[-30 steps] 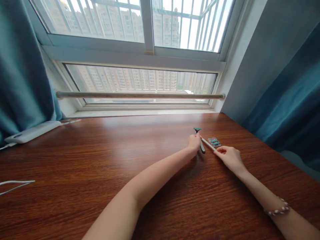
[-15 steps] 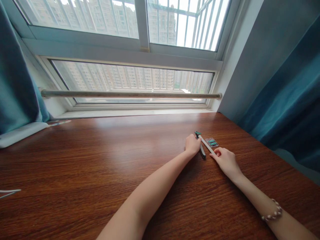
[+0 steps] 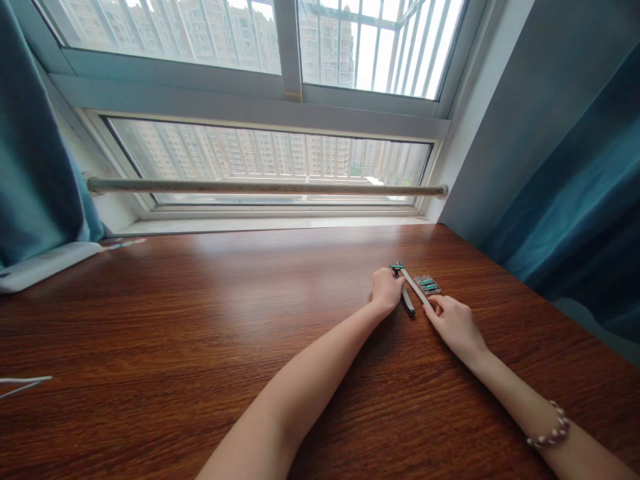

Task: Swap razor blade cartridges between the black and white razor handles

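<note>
A razor [image 3: 406, 296] with a dark handle and a green head lies on the brown wooden table [image 3: 200, 320], far right of middle. My left hand [image 3: 386, 291] rests on the table beside it, fingers curled against the handle near the head. My right hand [image 3: 453, 321] pinches the near end of a thin pale stick [image 3: 414, 285], whose far tip lies at the razor head. Just right of the stick sits a small clear pack of green blade cartridges [image 3: 428, 285].
A white flat device [image 3: 45, 264] lies at the table's far left under a teal curtain [image 3: 35, 147], and a white cable [image 3: 23, 383] crosses the left edge. A window with a horizontal rail [image 3: 265, 189] runs behind the table. Another teal curtain [image 3: 585, 200] hangs at right.
The stick's far tip has swung to the razor head. My right hand has slid slightly toward the razor. The view shifted a little; my left hand stays by the handle.
</note>
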`<state>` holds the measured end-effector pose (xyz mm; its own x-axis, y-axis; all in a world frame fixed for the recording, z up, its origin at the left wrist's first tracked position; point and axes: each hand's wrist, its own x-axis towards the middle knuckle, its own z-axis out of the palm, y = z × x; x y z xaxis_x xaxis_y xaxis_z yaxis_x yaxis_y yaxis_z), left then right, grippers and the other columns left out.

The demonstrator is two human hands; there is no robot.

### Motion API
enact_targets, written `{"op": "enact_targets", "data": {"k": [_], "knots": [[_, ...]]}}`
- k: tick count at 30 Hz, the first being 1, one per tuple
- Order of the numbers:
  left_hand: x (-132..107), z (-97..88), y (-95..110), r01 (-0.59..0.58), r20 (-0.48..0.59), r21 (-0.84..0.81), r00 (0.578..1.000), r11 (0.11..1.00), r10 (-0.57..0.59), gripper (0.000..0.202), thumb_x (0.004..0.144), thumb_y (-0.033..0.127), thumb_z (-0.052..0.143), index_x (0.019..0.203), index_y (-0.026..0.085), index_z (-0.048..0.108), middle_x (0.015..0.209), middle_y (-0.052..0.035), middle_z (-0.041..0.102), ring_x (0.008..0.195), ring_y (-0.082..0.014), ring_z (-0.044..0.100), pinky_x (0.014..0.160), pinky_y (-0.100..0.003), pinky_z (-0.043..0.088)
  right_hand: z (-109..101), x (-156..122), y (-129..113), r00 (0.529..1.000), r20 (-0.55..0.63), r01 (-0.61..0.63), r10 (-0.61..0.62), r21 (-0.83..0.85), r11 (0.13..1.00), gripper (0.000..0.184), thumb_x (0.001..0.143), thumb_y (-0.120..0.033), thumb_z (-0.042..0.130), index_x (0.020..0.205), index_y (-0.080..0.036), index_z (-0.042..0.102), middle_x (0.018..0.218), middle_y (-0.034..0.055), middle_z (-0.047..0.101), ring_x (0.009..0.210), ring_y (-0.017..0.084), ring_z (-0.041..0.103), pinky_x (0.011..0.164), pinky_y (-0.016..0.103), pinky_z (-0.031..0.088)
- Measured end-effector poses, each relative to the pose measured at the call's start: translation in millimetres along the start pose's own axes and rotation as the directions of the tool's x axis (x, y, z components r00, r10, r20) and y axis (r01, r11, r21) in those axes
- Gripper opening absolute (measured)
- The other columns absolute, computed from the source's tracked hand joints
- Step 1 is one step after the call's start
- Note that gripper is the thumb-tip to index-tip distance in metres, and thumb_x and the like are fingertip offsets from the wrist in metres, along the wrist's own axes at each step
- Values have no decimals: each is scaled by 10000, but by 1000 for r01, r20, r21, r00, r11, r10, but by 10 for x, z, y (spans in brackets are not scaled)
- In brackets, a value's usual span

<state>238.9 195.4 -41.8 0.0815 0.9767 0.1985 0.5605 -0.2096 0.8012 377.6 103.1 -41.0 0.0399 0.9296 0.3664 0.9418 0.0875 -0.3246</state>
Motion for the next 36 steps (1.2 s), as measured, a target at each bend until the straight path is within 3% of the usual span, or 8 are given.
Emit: {"op": "enact_targets", "data": {"k": [6,22,36], "knots": [[-6,-11,6,-20,-9,43,1000,999,21,212,687,309,607,678,109,677,679,-98,668,602,-153,584,591,-234,394,-32,-10,-41,1000,14,9,-8,-63,998,220,773,-282,450,854,-181,628,625,27,549,551,160,512,577,260,364],[57,77,42,-45,-17,86,999,995,47,211,712,280,576,781,108,676,802,-129,671,733,-197,604,664,-257,408,-48,13,-69,1000,14,-9,11,-124,992,243,791,-304,427,833,-185,635,679,52,579,576,167,533,588,263,359],[27,-14,39,41,60,-35,997,999,-39,194,685,297,632,707,111,684,670,-119,676,727,-206,630,660,-241,442,-50,0,-59,1000,12,-12,14,-117,993,233,792,-335,441,838,-193,619,694,41,554,594,169,531,583,269,364]]}}
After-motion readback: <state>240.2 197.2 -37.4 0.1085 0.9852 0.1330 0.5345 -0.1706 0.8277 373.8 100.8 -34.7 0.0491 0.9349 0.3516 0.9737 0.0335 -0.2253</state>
